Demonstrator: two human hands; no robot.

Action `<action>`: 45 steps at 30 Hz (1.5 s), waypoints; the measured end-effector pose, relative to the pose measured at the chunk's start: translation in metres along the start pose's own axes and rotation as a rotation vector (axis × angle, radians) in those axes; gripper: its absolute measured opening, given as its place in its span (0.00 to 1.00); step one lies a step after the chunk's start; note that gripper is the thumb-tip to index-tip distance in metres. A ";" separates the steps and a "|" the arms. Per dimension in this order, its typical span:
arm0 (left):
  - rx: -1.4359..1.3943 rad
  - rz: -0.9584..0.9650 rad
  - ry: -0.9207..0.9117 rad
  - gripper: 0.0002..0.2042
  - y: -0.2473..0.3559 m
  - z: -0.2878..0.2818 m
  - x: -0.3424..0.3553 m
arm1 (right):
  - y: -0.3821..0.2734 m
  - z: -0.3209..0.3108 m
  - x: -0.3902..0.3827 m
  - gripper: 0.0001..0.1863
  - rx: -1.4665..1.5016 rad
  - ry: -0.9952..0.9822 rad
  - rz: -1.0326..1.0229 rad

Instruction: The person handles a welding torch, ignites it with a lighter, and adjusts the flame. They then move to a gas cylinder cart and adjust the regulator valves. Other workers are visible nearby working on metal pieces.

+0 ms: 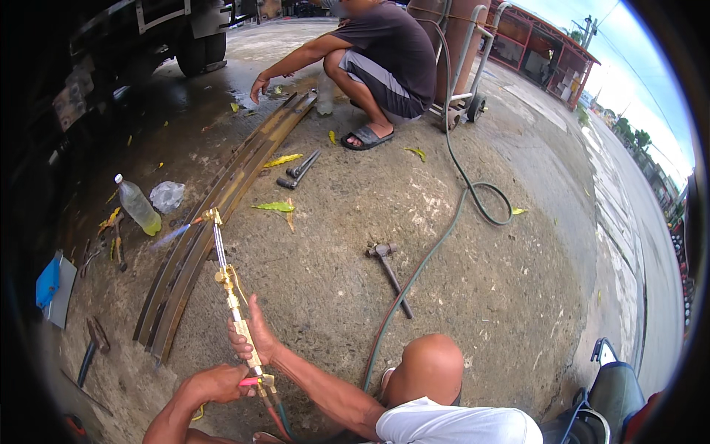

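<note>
My right hand wraps round the brass handle of a cutting torch. From the torch's head a blue flame points left, across long rusty steel bars lying on the ground. My left hand is closed at the torch's rear end by the valves, its fingers on a small pinkish-red piece; whether that is a knob or a separate item I cannot tell. Red and green hoses trail from the torch's rear.
A co-worker squats by the bars' far end, near gas cylinders on a trolley. A hose loops across the concrete beside a hammer. Left lie a bottle, another hammer and a plastic bag. Metal tools lie mid-ground.
</note>
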State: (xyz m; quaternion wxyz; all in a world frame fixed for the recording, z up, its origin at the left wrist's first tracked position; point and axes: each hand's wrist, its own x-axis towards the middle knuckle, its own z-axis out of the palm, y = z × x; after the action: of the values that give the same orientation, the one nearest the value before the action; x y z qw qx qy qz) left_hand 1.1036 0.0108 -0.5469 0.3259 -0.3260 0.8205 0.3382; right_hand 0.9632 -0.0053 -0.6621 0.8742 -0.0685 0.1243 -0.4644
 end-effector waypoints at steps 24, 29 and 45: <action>-0.926 -0.188 -0.105 0.28 -0.037 0.033 -0.021 | 0.023 0.015 0.016 0.48 -0.048 -0.055 -0.010; -0.923 -0.158 -0.069 0.28 -0.042 0.041 -0.024 | 0.030 0.012 0.025 0.48 -0.004 -0.132 0.014; -0.561 -0.096 0.128 0.29 -0.043 0.059 -0.012 | 0.034 0.004 0.030 0.42 -0.041 -0.133 -0.109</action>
State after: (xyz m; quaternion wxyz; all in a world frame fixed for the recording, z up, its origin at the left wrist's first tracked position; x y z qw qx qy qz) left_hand 1.1613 0.0352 -0.5856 0.1863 -0.4624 0.6975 0.5147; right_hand 1.0080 -0.0112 -0.6712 0.8524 -0.1235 0.0715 -0.5030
